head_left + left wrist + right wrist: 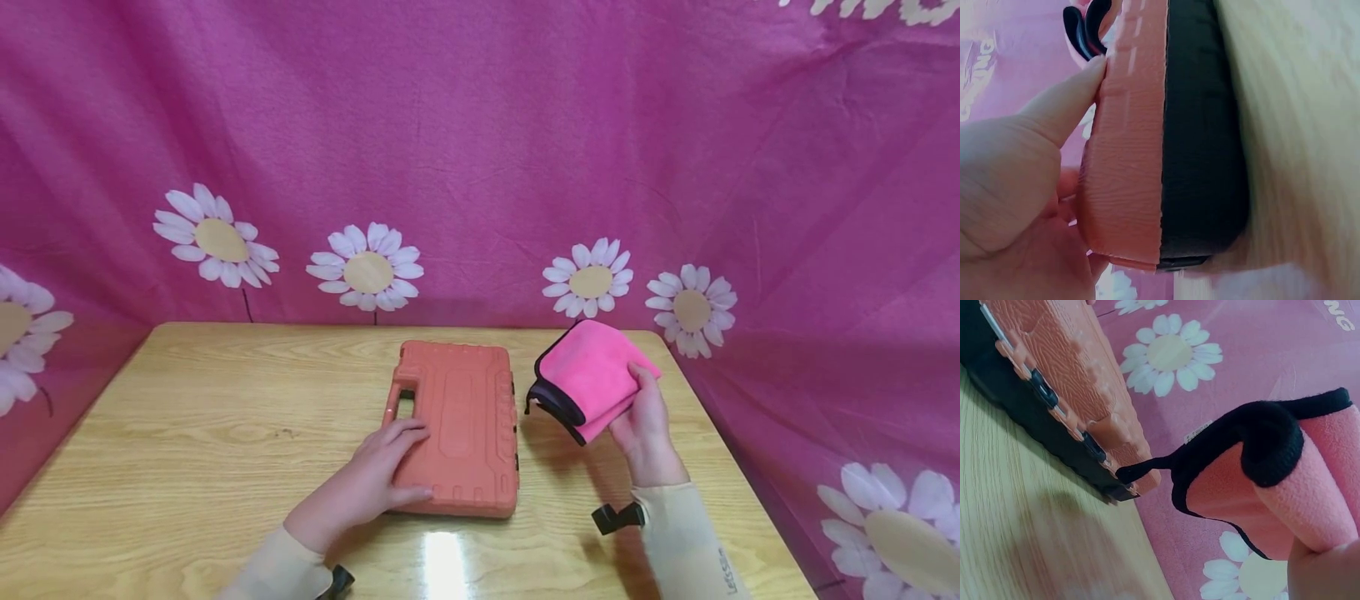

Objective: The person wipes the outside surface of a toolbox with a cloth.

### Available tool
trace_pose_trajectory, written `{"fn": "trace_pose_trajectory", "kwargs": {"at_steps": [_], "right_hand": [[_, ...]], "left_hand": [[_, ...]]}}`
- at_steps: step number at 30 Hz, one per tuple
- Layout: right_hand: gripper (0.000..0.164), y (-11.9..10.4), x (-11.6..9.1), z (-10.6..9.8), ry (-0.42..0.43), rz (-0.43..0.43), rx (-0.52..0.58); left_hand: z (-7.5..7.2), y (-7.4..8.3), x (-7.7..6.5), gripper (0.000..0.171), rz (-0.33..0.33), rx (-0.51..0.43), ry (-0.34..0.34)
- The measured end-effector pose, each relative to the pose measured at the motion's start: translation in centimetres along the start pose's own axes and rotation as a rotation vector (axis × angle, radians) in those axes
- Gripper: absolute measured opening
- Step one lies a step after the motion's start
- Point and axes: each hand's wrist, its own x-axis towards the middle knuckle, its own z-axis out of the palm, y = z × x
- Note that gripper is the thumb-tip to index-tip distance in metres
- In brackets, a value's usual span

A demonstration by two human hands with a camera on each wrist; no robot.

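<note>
An orange plastic carrying case (pixel 457 417) with a dark lower half lies flat on the wooden table, its handle to the left. My left hand (pixel 375 475) rests on the case's near left corner, fingers fairly straight across the lid. In the left wrist view the thumb (pixel 1066 100) lies along the case's edge. To the right of the case, my right hand (pixel 647 421) grips a folded pink cloth (pixel 588 367) with black edging, thumb on top. A black loop (pixel 1144 469) dangles from the cloth in the right wrist view, overlapping the case's hinge side.
The wooden table (pixel 225 417) stretches left of the case, with its far edge against a purple curtain (pixel 480 150) printed with white daisies. Curtain folds also border the table on both sides. Black hinges (pixel 1043 387) run along the case's right side.
</note>
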Motion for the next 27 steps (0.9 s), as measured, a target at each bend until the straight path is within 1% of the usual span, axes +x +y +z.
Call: {"fn": "trace_pose_trajectory", "kwargs": {"at_steps": [7, 11, 15, 17, 20, 22, 24, 27], "right_hand": [[0.027, -0.1, -0.1, 0.0, 0.001, 0.013, -0.013], [0.026, -0.1, 0.0, 0.1, -0.003, 0.016, -0.009], [0.025, 0.0, 0.1, 0.0, -0.021, 0.015, 0.005], [0.024, 0.0, 0.1, 0.0, -0.030, 0.014, 0.008], [0.023, 0.1, 0.2, 0.0, -0.040, 0.016, 0.005], [0.023, 0.1, 0.2, -0.1, -0.042, 0.017, 0.002], [0.022, 0.1, 0.2, -0.1, -0.042, 0.020, 0.005], [0.022, 0.1, 0.2, 0.0, -0.035, 0.017, -0.003]], "left_hand": [[-1.1, -1.9, 0.1, 0.075, 0.043, -0.035, -0.052], [-1.6, -2.6, 0.1, 0.076, 0.046, -0.071, -0.065], [-1.9, -3.0, 0.0, 0.074, 0.061, -0.088, -0.060], [-2.0, -3.0, -0.1, 0.073, 0.078, -0.082, -0.056], [-2.0, -2.9, -0.1, 0.075, 0.070, -0.093, -0.049], [-1.8, -2.9, -0.1, 0.077, 0.058, -0.090, -0.030], [-1.4, -2.7, -0.1, 0.078, 0.031, -0.090, 0.012], [-0.7, -2.1, -0.2, 0.077, -0.033, -0.060, 0.114]]}}
